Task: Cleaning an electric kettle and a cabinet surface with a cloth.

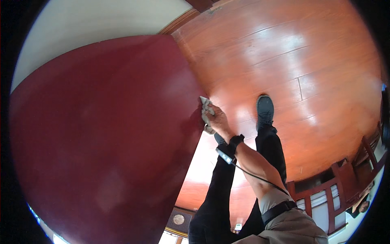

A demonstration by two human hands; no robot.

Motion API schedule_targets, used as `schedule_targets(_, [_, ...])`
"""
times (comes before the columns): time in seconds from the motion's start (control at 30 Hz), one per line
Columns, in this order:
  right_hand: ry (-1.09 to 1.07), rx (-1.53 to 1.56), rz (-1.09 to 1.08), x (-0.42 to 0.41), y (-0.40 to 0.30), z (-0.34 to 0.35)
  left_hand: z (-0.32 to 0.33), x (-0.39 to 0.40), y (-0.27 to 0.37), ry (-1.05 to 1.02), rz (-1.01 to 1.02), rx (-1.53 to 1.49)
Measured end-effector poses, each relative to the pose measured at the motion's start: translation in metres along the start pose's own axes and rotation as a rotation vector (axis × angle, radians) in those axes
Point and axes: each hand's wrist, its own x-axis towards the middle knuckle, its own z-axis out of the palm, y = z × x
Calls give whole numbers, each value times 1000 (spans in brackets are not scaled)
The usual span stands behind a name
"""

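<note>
My right hand (217, 119) grips a crumpled greyish-white cloth (206, 111) and presses it at the edge of a large, smooth dark red panel (106, 122). One corner of the cloth sticks up past my fingers, and another part hangs below them. A darker patch, perhaps shadow or reflection, shows on the panel beside the cloth. Around my right wrist is a black strap (236, 143) with a small device (224, 156) on it, from which a black cable (259, 177) runs up my forearm. My left hand is out of view.
Shiny orange-brown wood flooring (304, 70) spreads to the right, under my dark shoe (265, 108). A pale wall (100, 18) with wooden skirting (179, 23) borders the panel. Dark red wooden furniture (330, 195) stands lower right, with part of a person (361, 207) near it.
</note>
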Motion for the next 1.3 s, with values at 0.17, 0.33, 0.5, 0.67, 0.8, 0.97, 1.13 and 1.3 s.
schedule_targets(0.17, [-52, 130, 26, 17, 23, -20, 0, 5, 2, -20, 26, -12])
schedule_targets(0.33, [-116, 270, 107, -28, -23, -5, -7, 10, 6, -38, 29, -8])
schedule_targets(0.5, [-229, -239, -400, -144, -134, 45, -22, 15, 4, -58, 34, -4])
schedule_targets(0.67, [-393, -243, -697, -238, -257, 81, -22, -21, -25, -10, 147, -109])
schedule_targets(0.8, [-488, -100, -928, -278, -336, 120, -41, -44, -17, -125, -65, 23])
schedule_targets(0.97, [-482, -117, -1121, -243, -386, 157, -36, -34, -9, -150, -33, 54])
schedule_targets(1.13, [-282, -198, -1082, -143, -411, 183, -39, -21, -5, -123, -5, 5])
schedule_targets(1.3, [-40, -194, -831, -29, -379, 192, -45, -16, 5, -144, -26, -11])
